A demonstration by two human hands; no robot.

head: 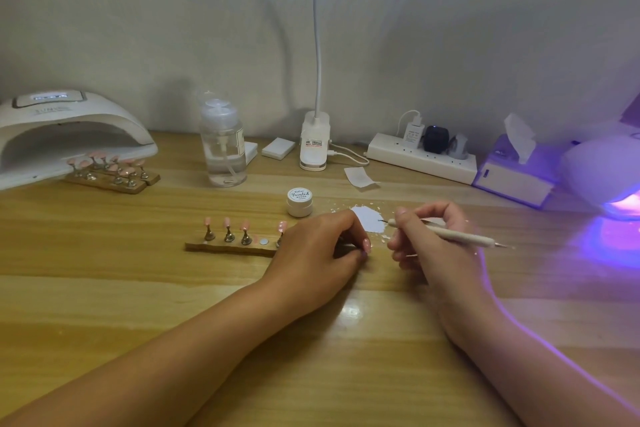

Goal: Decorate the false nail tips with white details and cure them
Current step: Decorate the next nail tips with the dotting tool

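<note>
Dotting pen point(460, 236) crosswise in right fingers' point(403, 218) pinch, tip leftward at white paint point(369, 218); left fingers' point(349, 229) hold unclear.

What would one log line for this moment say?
left hand: curled, contents unclear | right hand: holds dotting pen | pen tip: at white patch

Nail tips point(227, 221) pink, on brown wooden holder point(228, 248). Jar point(300, 202) white, black script on lid. Paint patch point(369, 218) white, flecks around. Dotting pen point(457, 235) cream. Table point(138, 288) pale yellow wood grain. Right lamp point(609, 170) glowing violet; left lamp point(69, 125) white.
</note>
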